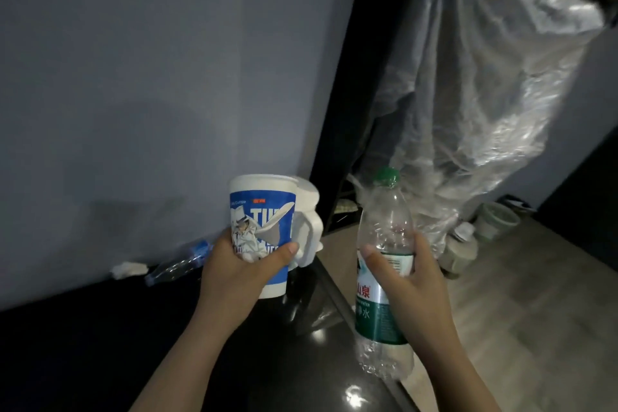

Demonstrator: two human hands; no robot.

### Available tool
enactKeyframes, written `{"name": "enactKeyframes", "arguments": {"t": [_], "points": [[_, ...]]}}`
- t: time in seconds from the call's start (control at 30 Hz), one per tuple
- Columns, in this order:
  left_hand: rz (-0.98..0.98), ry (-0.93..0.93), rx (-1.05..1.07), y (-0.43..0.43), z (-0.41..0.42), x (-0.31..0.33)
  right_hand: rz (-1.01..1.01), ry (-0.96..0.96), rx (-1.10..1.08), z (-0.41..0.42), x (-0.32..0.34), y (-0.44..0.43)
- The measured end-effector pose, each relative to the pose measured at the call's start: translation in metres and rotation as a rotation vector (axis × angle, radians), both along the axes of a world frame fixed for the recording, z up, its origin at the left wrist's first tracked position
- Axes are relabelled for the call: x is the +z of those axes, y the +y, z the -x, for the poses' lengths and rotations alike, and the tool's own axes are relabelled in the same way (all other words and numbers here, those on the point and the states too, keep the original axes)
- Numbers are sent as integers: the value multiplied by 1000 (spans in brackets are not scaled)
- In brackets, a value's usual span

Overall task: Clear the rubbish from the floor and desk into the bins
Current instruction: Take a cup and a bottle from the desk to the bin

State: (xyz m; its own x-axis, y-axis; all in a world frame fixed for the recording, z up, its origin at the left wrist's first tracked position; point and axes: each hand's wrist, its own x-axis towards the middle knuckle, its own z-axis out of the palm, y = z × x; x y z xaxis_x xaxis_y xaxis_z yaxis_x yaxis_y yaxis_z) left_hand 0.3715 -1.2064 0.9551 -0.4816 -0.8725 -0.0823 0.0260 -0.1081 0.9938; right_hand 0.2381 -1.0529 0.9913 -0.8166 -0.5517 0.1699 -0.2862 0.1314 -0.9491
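left hand (240,269) fingers wrapped round paper cup (264,231), tissue (309,221) pinned at 3 o'clock. right hand (409,281) clamped on bottle (384,264) mid-body. i judge both light, crushable, so grip gently.

Print on cup (264,211) partly covered by left hand (240,273); white tissue (309,221) partly behind cup. Right hand (411,278) hides part of green-cap bottle (384,221) label, text incomplete. On counter (100,344), clear bottle (180,264) w/ blue and white wad (128,268) are blurred. Floor bins (498,219) dim, contents unreadable. Plastic bag (485,77) cut off at top edge, forearms at bottom.
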Motion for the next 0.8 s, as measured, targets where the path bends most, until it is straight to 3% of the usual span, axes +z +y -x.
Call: {"name": "enactKeyframes", "arguments": {"t": [0.37,0.6,0.8], "points": [[247,187,-297,196,162,93,158,212,-328,105,88,231],[209,292,-640,354,253,109,160,272,-630,145,101,405],[193,331,-875,451,315,113,160,287,-839,157,101,504]]}}
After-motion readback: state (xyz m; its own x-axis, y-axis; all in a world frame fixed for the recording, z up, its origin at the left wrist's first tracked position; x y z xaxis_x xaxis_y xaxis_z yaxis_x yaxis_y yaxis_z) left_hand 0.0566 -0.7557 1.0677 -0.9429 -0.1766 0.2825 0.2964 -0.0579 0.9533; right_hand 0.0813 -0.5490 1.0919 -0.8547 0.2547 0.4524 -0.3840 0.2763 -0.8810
